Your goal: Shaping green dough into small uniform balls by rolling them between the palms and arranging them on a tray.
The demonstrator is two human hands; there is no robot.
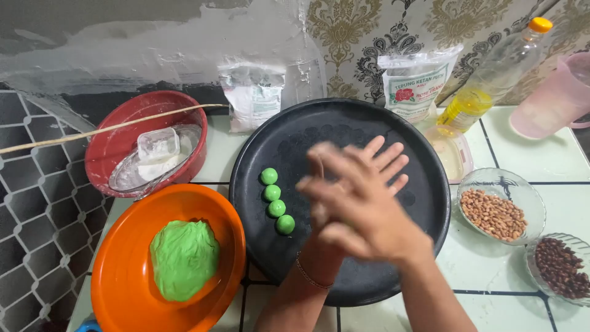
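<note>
My two hands are pressed palm to palm above a round black tray (344, 126). My right hand (356, 215) lies on top and is blurred by motion. My left hand (386, 161) is underneath, its fingers sticking out toward the far right, with a thin bracelet on its wrist. Whatever is between the palms is hidden. Several small green dough balls (276, 208) sit in a line on the tray's left side, just left of my hands. A big lump of green dough (184, 258) rests in an orange bowl (123, 246) at the near left.
A red bowl (117, 132) at the back left holds a glass dish with white flour (157, 163), with a thin stick (110, 128) across it. Two flour bags (415, 83), an oil bottle (491, 80) and a pink jug (553, 98) stand at the back. Glass bowls of peanuts (495, 212) and dark beans (562, 267) sit on the right.
</note>
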